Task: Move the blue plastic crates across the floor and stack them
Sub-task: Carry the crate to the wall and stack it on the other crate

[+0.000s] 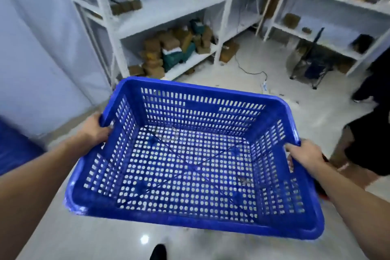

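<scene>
I hold an empty blue plastic crate with perforated walls and floor in the air in front of me, above the pale floor. My left hand grips its left rim. On the opposite side, my right hand is closed over the right rim. The crate tilts slightly, its near edge lower. Another blue shape, blurred, shows at the left edge; I cannot tell whether it is a crate.
White metal shelving with several brown boxes stands ahead. A second shelf unit is at the right. A cable and power strip lie on the floor. A folding cart and a person in dark clothes are on the right.
</scene>
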Tool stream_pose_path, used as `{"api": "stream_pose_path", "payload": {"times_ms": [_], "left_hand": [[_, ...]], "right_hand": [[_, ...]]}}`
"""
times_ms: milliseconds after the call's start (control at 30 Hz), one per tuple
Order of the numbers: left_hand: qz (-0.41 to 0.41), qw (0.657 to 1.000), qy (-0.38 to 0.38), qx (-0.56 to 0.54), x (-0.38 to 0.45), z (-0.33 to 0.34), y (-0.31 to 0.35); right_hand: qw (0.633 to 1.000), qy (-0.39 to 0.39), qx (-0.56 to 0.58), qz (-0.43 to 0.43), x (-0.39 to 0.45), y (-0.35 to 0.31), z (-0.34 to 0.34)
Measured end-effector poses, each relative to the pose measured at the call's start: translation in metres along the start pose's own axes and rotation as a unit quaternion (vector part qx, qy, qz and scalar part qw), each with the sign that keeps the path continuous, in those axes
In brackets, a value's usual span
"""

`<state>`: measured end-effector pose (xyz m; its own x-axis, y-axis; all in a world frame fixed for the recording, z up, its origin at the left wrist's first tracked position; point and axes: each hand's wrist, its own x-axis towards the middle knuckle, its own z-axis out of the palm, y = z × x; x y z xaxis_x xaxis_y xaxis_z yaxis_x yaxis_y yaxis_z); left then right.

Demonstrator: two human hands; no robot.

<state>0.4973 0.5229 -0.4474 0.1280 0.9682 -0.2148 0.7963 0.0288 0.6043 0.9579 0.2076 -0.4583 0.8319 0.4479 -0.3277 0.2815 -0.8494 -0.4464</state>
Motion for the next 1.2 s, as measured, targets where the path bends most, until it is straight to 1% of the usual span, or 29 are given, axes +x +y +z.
{"api": "stream_pose_path", "payload": {"times_ms": [67,133,200,267,400,500,567,633,700,733,800,833,900,1000,1067,1100,1133,1200], "left_hand": [[-0.031,0.999,0.044,-0.004,-0.002,-0.050,-0.060],[-0.052,0.996,0.072,-0.001,-0.007,-0.089,-0.101],[-0.086,0.989,0.116,-0.003,-0.019,-0.142,-0.156],[-0.118,0.982,0.147,0.003,-0.024,-0.192,-0.216],[-0.183,0.964,0.193,0.002,-0.029,-0.284,-0.330],[-0.222,0.949,0.223,-0.012,-0.040,-0.351,-0.402],[-0.241,0.940,0.239,-0.022,-0.043,-0.390,-0.445],[-0.259,0.934,0.247,-0.018,-0.046,-0.425,-0.480],[-0.272,0.927,0.257,-0.013,-0.049,-0.457,-0.508],[-0.280,0.923,0.264,-0.014,-0.051,-0.471,-0.519],[-0.296,0.913,0.281,-0.017,-0.050,-0.496,-0.542],[-0.303,0.908,0.288,-0.015,-0.048,-0.507,-0.553],[-0.315,0.901,0.298,-0.012,-0.040,-0.527,-0.572],[-0.332,0.892,0.306,-0.003,-0.021,-0.554,-0.600],[-0.345,0.888,0.305,-0.002,-0.001,-0.569,-0.620],[-0.351,0.885,0.305,-0.002,0.011,-0.575,-0.629],[-0.357,0.883,0.306,-0.001,0.025,-0.582,-0.638],[-0.368,0.878,0.307,0.003,0.055,-0.592,-0.656]], "right_hand": [[0.998,-0.025,-0.017,-0.055,-0.003,-0.061,0.030],[0.996,-0.026,-0.014,-0.085,0.003,-0.108,0.057],[0.988,-0.032,-0.041,-0.143,0.002,-0.170,0.105],[0.980,-0.045,-0.060,-0.184,-0.045,-0.247,0.146],[0.963,-0.069,-0.073,-0.249,-0.117,-0.375,0.236],[0.953,-0.097,-0.075,-0.278,-0.148,-0.454,0.305],[0.948,-0.106,-0.063,-0.294,-0.146,-0.501,0.352],[0.938,-0.113,-0.069,-0.321,-0.161,-0.545,0.385],[0.931,-0.112,-0.078,-0.338,-0.195,-0.591,0.409],[0.922,-0.114,-0.087,-0.359,-0.211,-0.613,0.419],[0.911,-0.114,-0.077,-0.389,-0.259,-0.654,0.433],[0.906,-0.117,-0.072,-0.400,-0.301,-0.671,0.431],[0.897,-0.117,-0.086,-0.419,-0.333,-0.703,0.446],[0.893,-0.122,-0.084,-0.426,-0.327,-0.756,0.494],[0.889,-0.148,-0.068,-0.428,-0.271,-0.802,0.556],[0.888,-0.158,-0.069,-0.427,-0.260,-0.822,0.581],[0.887,-0.159,-0.079,-0.427,-0.256,-0.840,0.602],[0.881,-0.166,-0.078,-0.436,-0.276,-0.871,0.621]]}}
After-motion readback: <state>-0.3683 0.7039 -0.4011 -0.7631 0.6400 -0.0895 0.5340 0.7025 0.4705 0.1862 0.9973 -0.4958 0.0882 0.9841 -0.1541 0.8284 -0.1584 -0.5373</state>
